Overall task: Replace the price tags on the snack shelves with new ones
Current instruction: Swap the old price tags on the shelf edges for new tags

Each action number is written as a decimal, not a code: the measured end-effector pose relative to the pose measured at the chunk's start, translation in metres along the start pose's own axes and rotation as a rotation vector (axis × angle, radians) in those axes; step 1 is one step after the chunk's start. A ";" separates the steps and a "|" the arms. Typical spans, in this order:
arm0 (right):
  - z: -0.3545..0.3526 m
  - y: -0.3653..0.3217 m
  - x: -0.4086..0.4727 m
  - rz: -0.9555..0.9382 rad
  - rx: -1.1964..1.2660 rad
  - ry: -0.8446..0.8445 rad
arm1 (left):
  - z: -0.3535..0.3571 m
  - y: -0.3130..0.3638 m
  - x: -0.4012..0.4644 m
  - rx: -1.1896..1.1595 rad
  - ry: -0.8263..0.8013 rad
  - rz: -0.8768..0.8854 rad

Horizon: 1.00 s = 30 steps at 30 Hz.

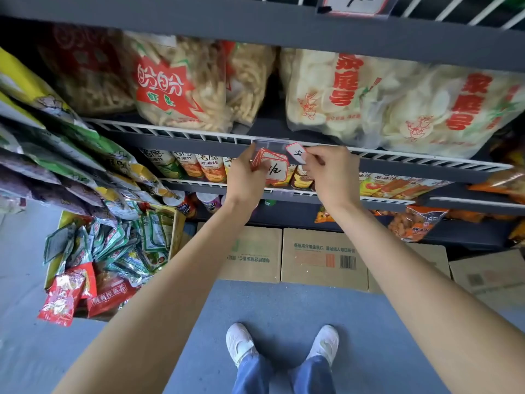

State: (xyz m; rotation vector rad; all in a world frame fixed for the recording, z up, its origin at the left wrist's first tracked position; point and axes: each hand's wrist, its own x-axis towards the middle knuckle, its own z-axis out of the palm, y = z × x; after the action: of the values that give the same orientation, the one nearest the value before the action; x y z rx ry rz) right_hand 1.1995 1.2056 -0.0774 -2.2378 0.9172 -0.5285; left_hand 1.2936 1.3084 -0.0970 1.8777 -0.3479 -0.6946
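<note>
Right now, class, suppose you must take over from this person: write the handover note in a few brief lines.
Left hand: grips a stack of price tags, one finger up at the clear tag holder on the shelf rail.
Right hand: pinches a single tag just below and right of that holder.
Done: a tag sits in the top shelf's holder.
Left: whether the single tag is going in or coming out cannot be told; finish this holder, then the lower rails.

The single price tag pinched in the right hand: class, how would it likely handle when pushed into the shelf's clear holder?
The price tag looks thin, so probably light and bendy. Pinched by the right hand, it holds flat, suggesting some stiffness.
</note>
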 end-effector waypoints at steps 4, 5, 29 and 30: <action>-0.003 -0.005 0.000 -0.061 -0.046 0.007 | -0.004 -0.002 -0.002 0.105 0.023 0.042; -0.003 -0.005 0.002 -0.069 -0.048 0.011 | -0.007 -0.002 -0.002 0.145 0.030 0.054; 0.031 -0.018 0.020 -0.274 -0.331 -0.042 | -0.043 0.000 0.001 0.557 -0.157 0.167; 0.033 -0.015 0.021 -0.253 -0.330 -0.053 | -0.043 0.000 0.001 0.556 -0.159 0.172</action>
State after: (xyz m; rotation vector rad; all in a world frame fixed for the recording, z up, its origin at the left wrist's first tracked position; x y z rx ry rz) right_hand 1.2392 1.2120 -0.0876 -2.6758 0.7398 -0.4526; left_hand 1.3204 1.3400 -0.0851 2.2789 -0.8656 -0.6750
